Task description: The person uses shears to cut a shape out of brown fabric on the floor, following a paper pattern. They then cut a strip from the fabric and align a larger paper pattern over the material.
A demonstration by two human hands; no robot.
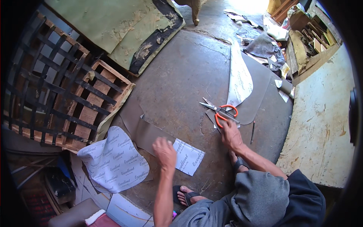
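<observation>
the left hand [165,152] is curled up like a loose fist over a long brown strip of leathery cloth [146,133], near a white flap with grey print [190,157]. the strip lies on the dark grey floor [181,68]. the right hand [231,135] has bent fingers by the scissors with orange loop handles and shiny metal blades [218,108]. the blades are apart and point away to the left.

i think the strip could slip or curl up if nothing presses it flat, and then a cut could go crooked. the open blades could nick the big grey-brown sheet [259,85] if they swing that way. a bare foot in a dark sandal [235,159] is just below the right hand (ouch, if the scissors fall), so a loose hold could hurt. the thin dark stick [253,132] could roll if it gets bumped.

the left hand is blurry, and i can't tell if it pinches anything. i also can't tell if the right fingers are through the loops or only touching them. the far end of the strip is partly under the wavy white printed sheet [115,160], or just beside it; it's hard to say.
</observation>
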